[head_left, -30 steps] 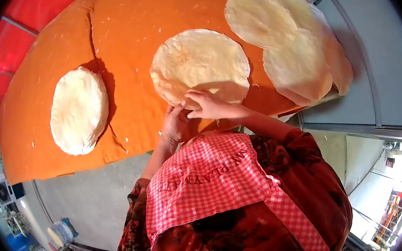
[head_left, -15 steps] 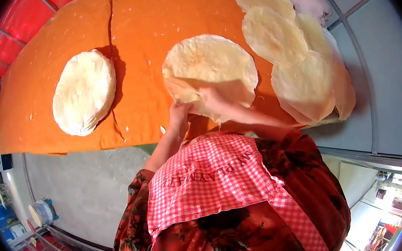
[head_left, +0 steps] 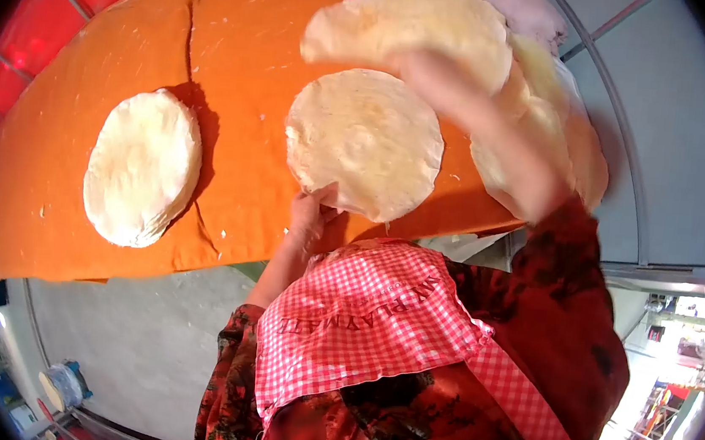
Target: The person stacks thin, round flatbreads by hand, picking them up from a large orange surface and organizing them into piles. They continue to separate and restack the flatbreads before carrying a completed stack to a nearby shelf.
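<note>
My left hand (head_left: pixel 311 213) is at the near left edge of a round of thin, pale dough (head_left: pixel 367 141), its fingers closed on a small turned-up flap. That round lies flat in front of me on the orange cloth. Farther out, my right hand (head_left: pixel 424 72), blurred by motion, holds the near edge of another thin dough sheet (head_left: pixel 427 19). This sheet stretches over the far side of the cloth, its left end drooping. It partly covers other thin dough sheets (head_left: pixel 537 149) that overlap at the right.
A thicker round of dough (head_left: pixel 144 168) sits at the left on the orange cloth (head_left: pixel 244 108), beside a crease. Grey panels (head_left: pixel 664 157) stand to the right. Grey floor (head_left: pixel 138 327) shows below the table's near edge, with a spool (head_left: pixel 63 386) at the lower left.
The thin top sheet has come off the middle round and moved up and right with my right hand. My left hand has stayed near the same edge.
</note>
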Demonstrator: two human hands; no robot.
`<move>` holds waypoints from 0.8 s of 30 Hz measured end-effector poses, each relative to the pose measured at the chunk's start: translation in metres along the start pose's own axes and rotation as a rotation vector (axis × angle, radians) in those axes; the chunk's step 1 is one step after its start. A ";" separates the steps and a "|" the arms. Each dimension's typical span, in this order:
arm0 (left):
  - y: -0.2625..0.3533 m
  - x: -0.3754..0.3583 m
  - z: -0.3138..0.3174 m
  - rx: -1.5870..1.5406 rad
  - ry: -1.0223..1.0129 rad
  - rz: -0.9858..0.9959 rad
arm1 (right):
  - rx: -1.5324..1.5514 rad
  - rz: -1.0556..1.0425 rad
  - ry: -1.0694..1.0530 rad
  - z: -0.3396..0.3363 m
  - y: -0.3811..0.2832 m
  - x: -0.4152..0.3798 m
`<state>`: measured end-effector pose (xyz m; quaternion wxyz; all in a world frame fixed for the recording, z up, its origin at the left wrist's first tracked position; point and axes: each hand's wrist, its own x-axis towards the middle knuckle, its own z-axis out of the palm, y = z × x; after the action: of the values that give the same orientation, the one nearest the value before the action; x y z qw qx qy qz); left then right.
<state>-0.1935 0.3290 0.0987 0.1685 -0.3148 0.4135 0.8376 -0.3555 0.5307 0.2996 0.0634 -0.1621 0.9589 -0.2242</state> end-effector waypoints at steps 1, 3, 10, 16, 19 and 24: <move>0.000 -0.001 -0.003 -0.037 -0.017 -0.010 | -0.030 -0.070 -0.056 0.039 -0.001 -0.023; 0.002 0.000 -0.008 -0.105 -0.057 -0.027 | 0.023 -0.086 -0.188 0.129 0.018 -0.060; -0.008 0.021 -0.021 -0.023 -0.177 0.049 | -0.162 -0.205 -0.168 0.204 0.011 -0.112; 0.003 0.010 -0.018 -0.076 -0.123 -0.023 | -0.200 -0.324 -0.139 0.204 0.000 -0.120; 0.008 0.013 -0.029 0.111 -0.136 0.108 | -0.226 -0.190 -0.113 0.212 -0.009 -0.128; 0.053 0.033 -0.083 1.078 0.644 1.109 | -0.124 -0.151 -0.201 0.224 0.009 -0.118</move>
<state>-0.2145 0.2315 0.0700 -0.2670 -0.1662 0.8801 0.3558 -0.2041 0.4867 0.1020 0.1319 -0.2588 0.9448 -0.1514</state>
